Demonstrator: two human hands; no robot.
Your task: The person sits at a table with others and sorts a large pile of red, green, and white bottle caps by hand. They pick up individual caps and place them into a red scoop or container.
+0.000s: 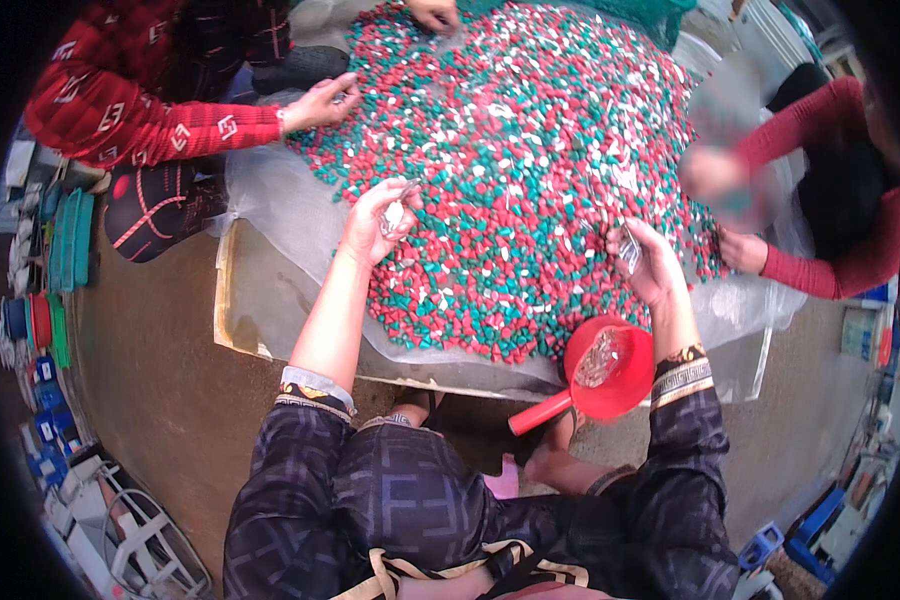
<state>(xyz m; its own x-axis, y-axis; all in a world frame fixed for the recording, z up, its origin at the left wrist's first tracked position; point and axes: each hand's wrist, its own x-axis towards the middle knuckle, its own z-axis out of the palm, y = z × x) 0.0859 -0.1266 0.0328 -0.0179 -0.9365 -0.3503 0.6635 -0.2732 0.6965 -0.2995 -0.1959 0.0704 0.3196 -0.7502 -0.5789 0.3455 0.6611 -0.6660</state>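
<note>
A big heap of small red, green and white pieces [530, 170] lies on a clear plastic sheet [290, 210] spread over a low board. My left hand [378, 218] is at the heap's near-left edge, fingers closed on a small clear piece. My right hand [646, 262] is at the near-right edge and pinches another small clear piece. A red scoop [600, 378] with clear pieces inside sits just below my right hand, its handle pointing left.
A person in a red patterned sleeve [140, 120] reaches a hand [320, 102] into the heap from the far left. Another person in a red top [830, 260] sits at the right. Blue, green and red containers [50, 300] line the left floor.
</note>
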